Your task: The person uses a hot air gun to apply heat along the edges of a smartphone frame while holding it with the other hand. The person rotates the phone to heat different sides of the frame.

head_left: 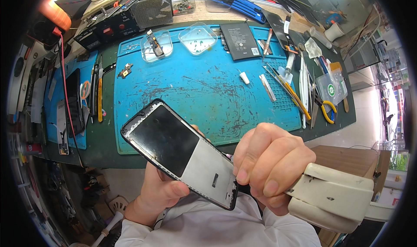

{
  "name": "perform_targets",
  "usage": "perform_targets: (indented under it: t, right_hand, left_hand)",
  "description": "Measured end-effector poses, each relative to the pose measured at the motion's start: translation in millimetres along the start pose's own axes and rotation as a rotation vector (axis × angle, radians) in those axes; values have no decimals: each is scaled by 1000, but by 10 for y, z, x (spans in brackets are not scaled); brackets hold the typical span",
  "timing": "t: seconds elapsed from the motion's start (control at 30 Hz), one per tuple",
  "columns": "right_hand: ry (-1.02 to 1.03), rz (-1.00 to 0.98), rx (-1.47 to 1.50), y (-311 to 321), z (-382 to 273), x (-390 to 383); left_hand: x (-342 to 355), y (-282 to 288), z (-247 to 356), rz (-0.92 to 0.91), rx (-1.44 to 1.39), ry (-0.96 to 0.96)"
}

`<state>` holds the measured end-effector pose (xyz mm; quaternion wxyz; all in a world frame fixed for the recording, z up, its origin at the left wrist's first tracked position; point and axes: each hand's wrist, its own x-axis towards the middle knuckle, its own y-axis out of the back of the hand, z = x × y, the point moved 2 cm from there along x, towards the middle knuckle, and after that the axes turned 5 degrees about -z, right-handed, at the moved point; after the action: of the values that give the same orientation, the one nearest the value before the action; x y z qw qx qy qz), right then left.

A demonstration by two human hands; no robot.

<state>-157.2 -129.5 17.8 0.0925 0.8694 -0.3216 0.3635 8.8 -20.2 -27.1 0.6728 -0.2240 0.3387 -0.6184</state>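
Observation:
A phone frame (171, 149), black-rimmed, with a glossy black upper area and a bare grey lower area, is tilted above the near edge of the mat. My left hand (160, 188) grips it from below and the left, thumb along its near edge. Whitish residue lines parts of its rim. My right hand (276, 164) is closed at the frame's lower right end, around a tool with a worn cream plastic body (332, 197). A small thin tip shows beside the frame's right edge; whether it touches is unclear.
A scratched blue mat (195, 99) covers the bench. Along its back are clear trays (197, 38) of small parts and a black phone battery (240, 40). Tweezers (286, 90) and yellow-handled pliers (326, 110) lie right. Another dark phone (74, 103) lies left, near a red cable (64, 79).

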Motion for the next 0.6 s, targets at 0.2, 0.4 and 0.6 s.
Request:
perform_targets:
  t: [0.2, 0.4, 0.6]
  right_hand:
    - [-17, 5, -6, -11, -16, -2]
    - [-16, 4, -4, 1, -10, -13]
    - [-12, -1, -3, 5, -29, -15]
  left_hand:
    - [3, -11, -5, 1, -1, -16]
    - [4, -36, 5, 16, -1, -27]
    - [7, -43, 23, 16, 175, -5]
